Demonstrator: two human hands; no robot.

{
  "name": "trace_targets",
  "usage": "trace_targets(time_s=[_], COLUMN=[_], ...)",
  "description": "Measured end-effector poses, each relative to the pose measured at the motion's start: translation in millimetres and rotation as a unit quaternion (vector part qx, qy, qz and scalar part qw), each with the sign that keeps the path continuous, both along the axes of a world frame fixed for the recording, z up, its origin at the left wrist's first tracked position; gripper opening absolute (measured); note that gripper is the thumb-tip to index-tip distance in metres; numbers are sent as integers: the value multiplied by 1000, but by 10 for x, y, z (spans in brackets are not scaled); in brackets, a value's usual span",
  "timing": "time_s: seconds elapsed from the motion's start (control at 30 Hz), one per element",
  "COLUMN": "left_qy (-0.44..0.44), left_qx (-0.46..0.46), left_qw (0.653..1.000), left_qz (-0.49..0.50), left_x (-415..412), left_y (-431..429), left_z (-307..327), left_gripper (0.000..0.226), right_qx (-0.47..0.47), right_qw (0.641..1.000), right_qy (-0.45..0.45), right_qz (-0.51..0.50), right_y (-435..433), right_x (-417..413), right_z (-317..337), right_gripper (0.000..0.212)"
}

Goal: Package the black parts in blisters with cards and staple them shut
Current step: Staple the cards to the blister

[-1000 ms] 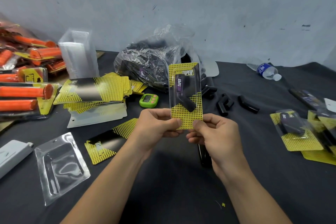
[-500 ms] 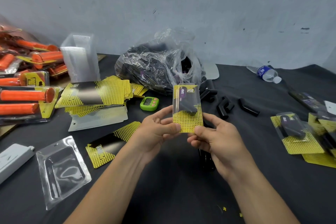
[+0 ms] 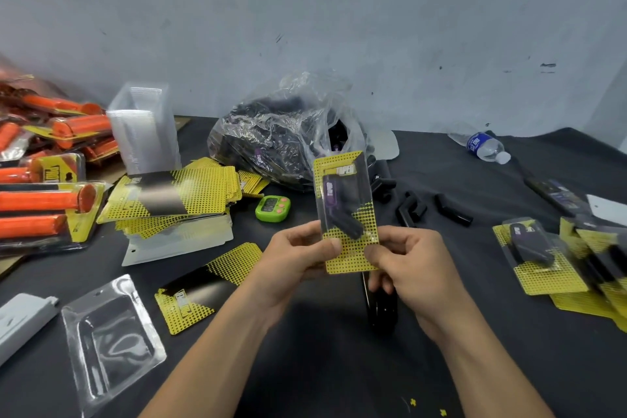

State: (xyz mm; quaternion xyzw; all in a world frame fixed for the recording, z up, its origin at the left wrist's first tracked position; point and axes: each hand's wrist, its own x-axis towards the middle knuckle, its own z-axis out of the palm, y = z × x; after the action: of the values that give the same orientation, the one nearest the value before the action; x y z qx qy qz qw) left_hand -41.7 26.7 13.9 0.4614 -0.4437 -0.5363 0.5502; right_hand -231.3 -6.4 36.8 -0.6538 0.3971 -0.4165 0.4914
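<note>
I hold a clear blister pack (image 3: 346, 214) upright over the table's middle; it holds a yellow dotted card and a black part with a purple label. My left hand (image 3: 298, 258) pinches its lower left edge, and my right hand (image 3: 407, 265) pinches its lower right corner. An empty blister (image 3: 112, 339) lies at the lower left, with a loose card (image 3: 207, 285) beside it. Loose black parts (image 3: 431, 209) lie behind my right hand. A black stapler (image 3: 380, 305) lies under my right hand, mostly hidden.
A plastic bag of black parts (image 3: 281, 142) sits at the back centre. Stacked cards (image 3: 173, 197), a stack of blisters (image 3: 146, 132) and orange packaged goods (image 3: 44, 200) fill the left. A green timer (image 3: 273, 209), finished packs (image 3: 543, 254) on the right, a water bottle (image 3: 485, 146).
The pack was tipped away and lowered half a second ago; now it stands upright again, a little higher, with both hands still pinching its lower edge.
</note>
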Motion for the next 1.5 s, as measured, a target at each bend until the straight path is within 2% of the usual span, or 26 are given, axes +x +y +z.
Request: trace_targets(time_s=[0.07, 0.13, 0.23, 0.33, 0.4, 0.57, 0.63, 0.7, 0.87, 1.0, 1.07, 1.13, 1.17, 1.23, 1.27, 1.33, 1.43, 1.5], left_qy=[19, 39, -18, -94, -114, -59, -25, 10, 69, -29, -97, -188, -260, -406, -437, -448, -424, -451], left_qx=[-28, -32, -43, -66, -66, -29, 5, 39, 63, 64, 56, 42, 14, -79, -121, -154, -132, -108], left_qw=[999, 999, 998, 993, 991, 998, 999, 999, 995, 996, 992, 980, 965, 910, 891, 880, 895, 885], left_qz=[-15, 5, 43, 23, -7, 15, 29, 31, -32, -53, -58, -45, -29, -3, 9, 31, 50, 40], left_x=[-35, -90, -255, -529, -760, -1433, -1729, -2013, -2616, -2947, -3037, -3053, -3042, -3017, -3004, -2959, -2802, -2652], left_y=[2, -10, -82, -166, -222, -397, -457, -505, -669, -785, -817, -803, -785, -729, -695, -631, -542, -502], left_z=[73, 156, 264, 418, 517, 526, 461, 400, 362, 312, 239, 139, 83, -46, -98, -135, -21, 121], left_gripper=[40, 30, 17, 28, 35, 48, 53, 50, 37, 43, 43, 46, 46, 46, 46, 47, 44, 36], right_qx=[17, 30, 57, 98, 124, 179, 185, 161, 76, 73, 71, 39, 14, -30, -44, -44, -15, -14], right_qw=[1000, 999, 998, 991, 981, 933, 911, 901, 890, 876, 869, 840, 815, 778, 779, 808, 857, 888], right_qy=[10, 14, -21, -60, -95, -185, -205, -193, -56, 10, 115, 252, 310, 377, 382, 350, 283, 240], right_qz=[19, 30, -18, -74, -113, -251, -306, -354, -446, -477, -475, -479, -490, -501, -496, -471, -431, -392], right_y=[-31, -29, 20, 88, 123, 205, 252, 286, 133, -217, -329, -328, -293, -190, -145, -81, -50, -58], right_x=[-76, -153, -255, -401, -548, -981, -1187, -1416, -1961, -2233, -2279, -2289, -2282, -2220, -2171, -2048, -1861, -1728], right_z=[61, 105, 82, 9, -36, -82, -99, -110, 4, 94, 81, 21, -13, -62, -87, -143, -176, -166], right_gripper=[35, 34, 36, 33, 35, 15, 20, 23, 23, 15, 5, 12, 19, 28, 29, 23, 9, 9])
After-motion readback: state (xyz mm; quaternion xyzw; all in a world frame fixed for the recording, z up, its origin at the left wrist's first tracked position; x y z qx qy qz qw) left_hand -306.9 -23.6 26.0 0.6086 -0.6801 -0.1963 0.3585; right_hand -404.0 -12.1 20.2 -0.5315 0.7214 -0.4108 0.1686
